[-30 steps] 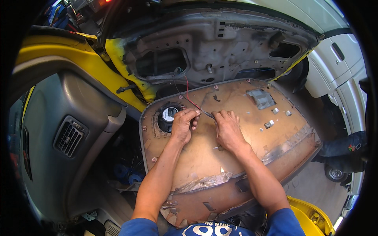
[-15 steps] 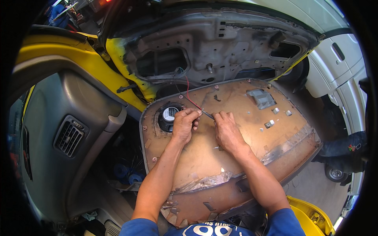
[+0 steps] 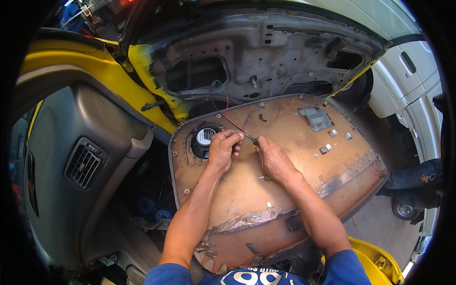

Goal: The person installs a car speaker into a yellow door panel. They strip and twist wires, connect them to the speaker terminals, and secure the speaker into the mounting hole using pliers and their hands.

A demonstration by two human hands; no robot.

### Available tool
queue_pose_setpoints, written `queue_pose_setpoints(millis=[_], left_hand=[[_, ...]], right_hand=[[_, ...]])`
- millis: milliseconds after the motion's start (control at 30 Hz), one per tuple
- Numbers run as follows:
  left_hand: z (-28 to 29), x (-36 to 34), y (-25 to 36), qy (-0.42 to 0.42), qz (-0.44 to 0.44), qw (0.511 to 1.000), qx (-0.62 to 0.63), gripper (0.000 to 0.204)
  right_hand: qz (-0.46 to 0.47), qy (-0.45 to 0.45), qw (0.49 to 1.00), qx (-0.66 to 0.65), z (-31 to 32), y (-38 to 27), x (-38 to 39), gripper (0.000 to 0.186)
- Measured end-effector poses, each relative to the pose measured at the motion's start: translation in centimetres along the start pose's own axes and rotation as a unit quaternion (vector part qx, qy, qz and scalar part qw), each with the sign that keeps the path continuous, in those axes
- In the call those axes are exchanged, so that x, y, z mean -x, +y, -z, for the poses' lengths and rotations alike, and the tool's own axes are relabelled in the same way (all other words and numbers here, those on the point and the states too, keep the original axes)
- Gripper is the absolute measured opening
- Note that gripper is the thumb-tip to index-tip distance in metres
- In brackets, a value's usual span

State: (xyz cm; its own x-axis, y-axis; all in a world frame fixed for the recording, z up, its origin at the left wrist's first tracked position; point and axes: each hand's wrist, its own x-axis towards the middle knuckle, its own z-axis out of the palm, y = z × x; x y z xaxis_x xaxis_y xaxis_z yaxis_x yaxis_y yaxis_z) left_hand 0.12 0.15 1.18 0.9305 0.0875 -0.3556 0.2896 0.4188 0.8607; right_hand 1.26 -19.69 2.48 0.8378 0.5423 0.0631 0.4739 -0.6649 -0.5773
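Observation:
My left hand [image 3: 221, 151] is closed, pinching a thin red wire [image 3: 227, 109] and a black wire beside it between thumb and fingertips. Both wires run down from the bare metal car door [image 3: 256, 57]. My right hand [image 3: 276, 161] is closed just to the right, its fingers pressed together on the dark wire end [image 3: 250, 138] that stretches between the hands. Beneath them lies the brown backing of the door panel [image 3: 237, 185]. Next to my left hand, a round black speaker [image 3: 205, 137] with a pale label sits in that panel.
On the left is a grey dashboard with an air vent [image 3: 84, 163]. The yellow door frame [image 3: 80, 71] stands behind it. Clips and grey tape [image 3: 315, 119] dot the panel. A white vehicle [image 3: 403, 85] and a dark-clothed leg [image 3: 413, 183] are at right.
My right hand has shifted very slightly down, its fingers curled a little more around the dark wire end. My left hand keeps its pinch in nearly the same place.

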Motion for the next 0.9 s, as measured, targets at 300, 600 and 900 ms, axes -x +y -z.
queue_pose_setpoints(millis=[300, 600, 900], left_hand=[[0.1, -0.1, 0.0, -0.004, -0.009, 1.0, -0.006, 0.013], [-0.5, 0.1, -0.2, 0.012, -0.043, 0.999, -0.031, 0.017], [-1.2, 0.3, -0.7, 0.075, -0.14, 0.98, -0.123, 0.017]], right_hand=[[-0.029, -0.009, 0.999, -0.043, 0.4, -0.6, -0.2, 0.017], [-0.045, -0.017, 0.998, -0.033, 0.5, -0.8, -0.3, 0.013], [-0.044, -0.01, 0.998, -0.044, 0.7, -1.2, -0.1, 0.013]])
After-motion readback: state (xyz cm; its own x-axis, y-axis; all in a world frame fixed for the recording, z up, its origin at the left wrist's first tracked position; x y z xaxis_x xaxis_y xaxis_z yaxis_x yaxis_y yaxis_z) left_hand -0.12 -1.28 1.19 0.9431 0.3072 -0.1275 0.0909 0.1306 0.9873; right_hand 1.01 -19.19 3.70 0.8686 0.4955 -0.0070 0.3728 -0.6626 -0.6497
